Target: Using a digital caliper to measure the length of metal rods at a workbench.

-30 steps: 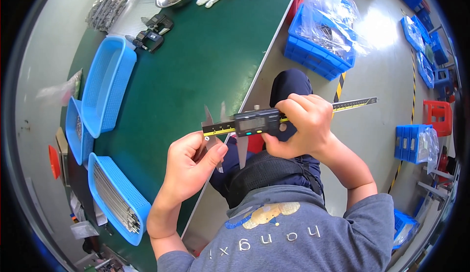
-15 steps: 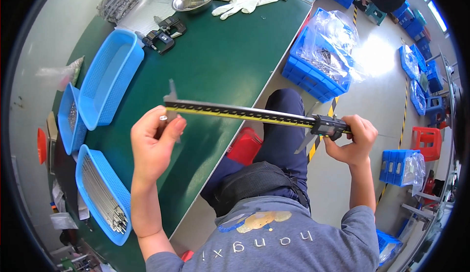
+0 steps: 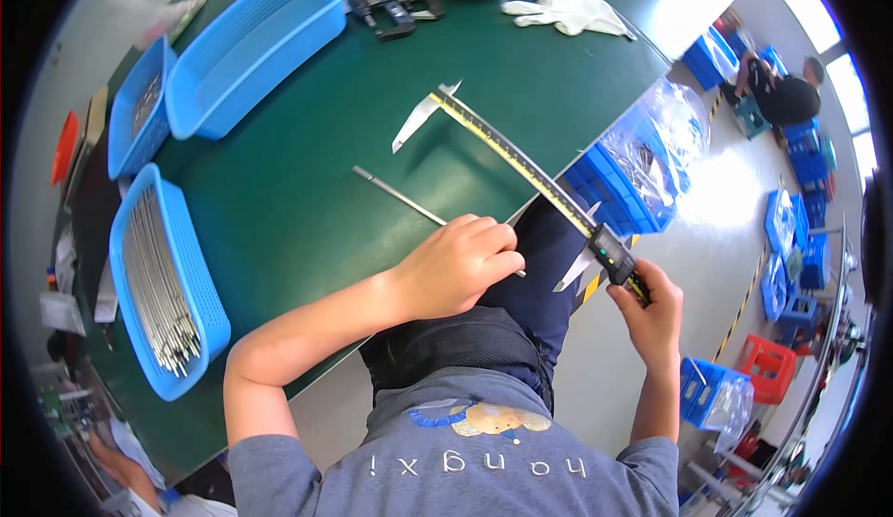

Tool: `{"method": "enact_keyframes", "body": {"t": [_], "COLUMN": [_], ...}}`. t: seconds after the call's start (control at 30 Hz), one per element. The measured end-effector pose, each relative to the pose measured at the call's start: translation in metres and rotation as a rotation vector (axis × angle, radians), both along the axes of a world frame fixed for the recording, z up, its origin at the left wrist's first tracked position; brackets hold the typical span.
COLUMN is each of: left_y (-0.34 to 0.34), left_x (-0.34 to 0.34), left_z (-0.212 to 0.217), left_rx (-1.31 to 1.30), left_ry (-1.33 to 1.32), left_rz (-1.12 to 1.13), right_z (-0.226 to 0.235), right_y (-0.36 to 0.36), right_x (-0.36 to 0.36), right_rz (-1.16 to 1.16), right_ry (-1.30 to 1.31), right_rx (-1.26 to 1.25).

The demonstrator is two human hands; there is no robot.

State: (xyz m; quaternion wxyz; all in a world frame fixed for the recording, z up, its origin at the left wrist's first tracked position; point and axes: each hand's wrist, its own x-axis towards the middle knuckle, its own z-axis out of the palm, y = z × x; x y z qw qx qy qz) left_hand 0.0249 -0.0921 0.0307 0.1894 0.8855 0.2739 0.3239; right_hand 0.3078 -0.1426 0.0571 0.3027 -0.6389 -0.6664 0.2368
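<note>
Green table (image 3: 307, 201) fills the upper left of the frame, where a thin steel rod (image 3: 402, 197) is pinched in the left hand (image 3: 458, 266), its length running up-left, while a long caliper (image 3: 530, 174) is clasped at its slider by the right hand (image 3: 654, 308).

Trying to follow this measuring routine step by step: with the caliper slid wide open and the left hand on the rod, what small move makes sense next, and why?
Probably lift the thin metal rod up between the caliper jaws. The left hand grips the rod's near end, with the rest lying on the green table. The right hand holds the slider end, and the jaws stand far apart with nothing between them.
</note>
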Motion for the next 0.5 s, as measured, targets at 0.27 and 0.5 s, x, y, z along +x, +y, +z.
{"method": "enact_keyframes", "body": {"t": [0.27,0.5], "left_y": [-0.003,-0.002], "left_x": [0.001,0.002], "left_z": [-0.006,-0.012], "left_rx": [-0.112,-0.147], "left_ry": [-0.105,-0.182], "left_rz": [-0.019,-0.022], "right_z": [0.008,0.014], "right_y": [0.017,0.023], "right_x": [-0.029,-0.031], "right_rz": [0.236,0.244], "right_ry": [-0.171,-0.143], "right_rx": [-0.008,-0.113]}}
